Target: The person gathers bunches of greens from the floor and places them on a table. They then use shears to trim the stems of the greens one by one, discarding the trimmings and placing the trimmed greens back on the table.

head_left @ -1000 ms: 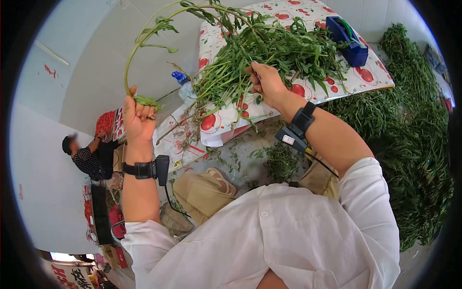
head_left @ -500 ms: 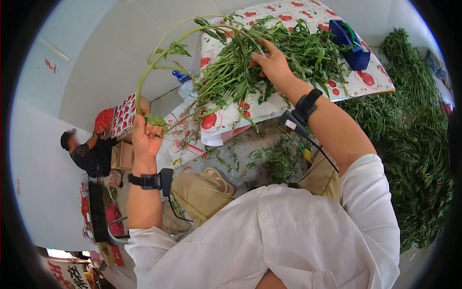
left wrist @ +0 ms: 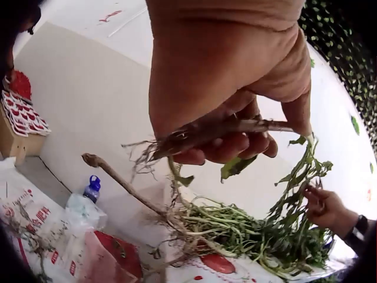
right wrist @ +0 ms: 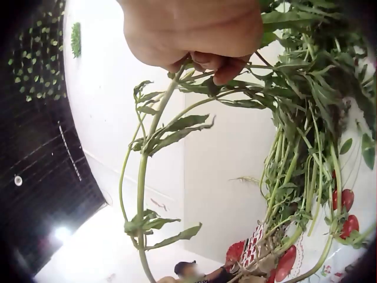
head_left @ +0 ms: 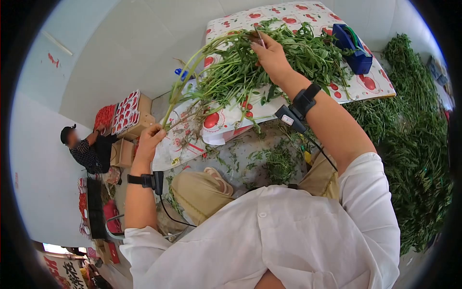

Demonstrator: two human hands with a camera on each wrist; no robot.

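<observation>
Long stem [head_left: 192,77] arcs lower-left to upper-right above desk [head_left: 375,84]: root end clenched in left hand [head_left: 150,139], leafy tip pinched by right hand [head_left: 272,55] over greens pile [head_left: 298,53].

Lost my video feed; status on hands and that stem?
Left hand grips stem's root end. Right hand pinches its leafy top over the pile of greens. Nothing blocking.

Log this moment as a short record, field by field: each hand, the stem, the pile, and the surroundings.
left hand: grips the root end of a long green stem
right hand: pinches the stem's leafy end above the pile
stem: bent in an arc between both hands
pile of greens: lies on a tomato-print sheet
blue case: on the sheet's far corner
floor: more greens heaped at right
</observation>
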